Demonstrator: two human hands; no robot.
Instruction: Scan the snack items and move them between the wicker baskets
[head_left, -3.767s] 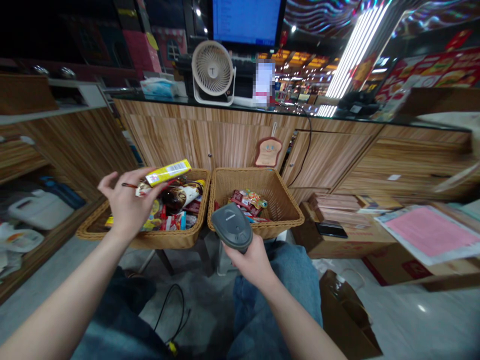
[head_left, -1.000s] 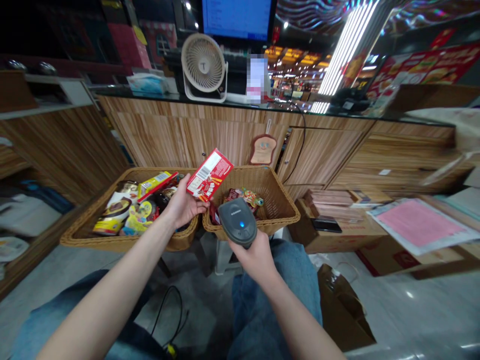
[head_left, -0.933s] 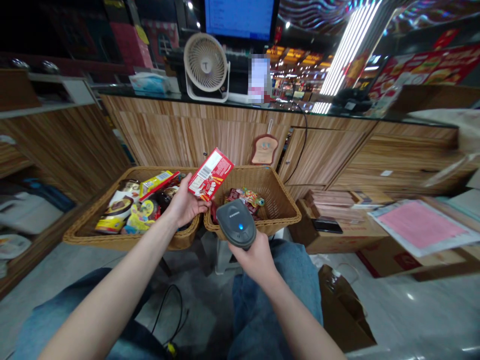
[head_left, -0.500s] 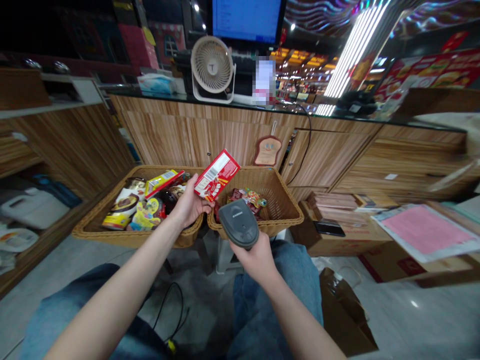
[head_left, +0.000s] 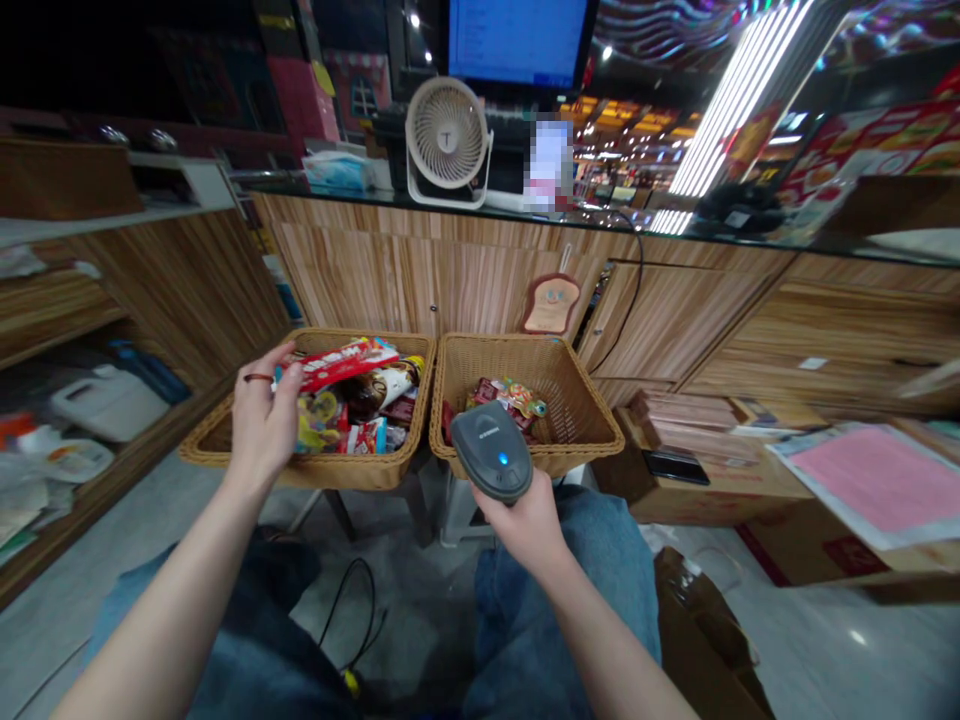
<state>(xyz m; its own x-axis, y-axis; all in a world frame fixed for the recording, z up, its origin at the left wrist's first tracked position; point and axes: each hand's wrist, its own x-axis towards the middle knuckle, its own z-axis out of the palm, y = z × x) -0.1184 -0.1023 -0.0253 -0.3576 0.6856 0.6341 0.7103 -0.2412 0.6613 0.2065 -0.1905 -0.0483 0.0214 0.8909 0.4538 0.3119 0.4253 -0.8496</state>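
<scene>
My left hand (head_left: pixel 264 415), with a ring on one finger, is over the left wicker basket (head_left: pixel 196 440). Its thumb and fingers close around the left end of a red snack box (head_left: pixel 349 364), which lies slanted across the other snacks. Beneath and beside the box are a brown-and-white snack pack (head_left: pixel 394 383), a yellow pack (head_left: pixel 321 420) and a small red-and-blue pack (head_left: pixel 364 437). In my right hand (head_left: pixel 529 520) is a dark grey barcode scanner (head_left: pixel 491 450), held by its handle, with a blue light glowing on top. It hovers above the front rim of the right wicker basket (head_left: pixel 600 420).
Candy packs (head_left: pixel 517 400) lie in the right basket. Behind stands a wooden counter (head_left: pixel 360 265) with a fan (head_left: pixel 448 140) and a monitor (head_left: pixel 517 40). Cardboard boxes (head_left: pixel 720 490) with a black phone (head_left: pixel 676 467) are at right, a paper bag (head_left: pixel 705 620) on the floor. A cable (head_left: pixel 367 600) lies between my legs.
My left hand has moved left with the red box, from between the baskets down onto the left basket's snacks. The scanner's blue light has come on. The view has shifted slightly.
</scene>
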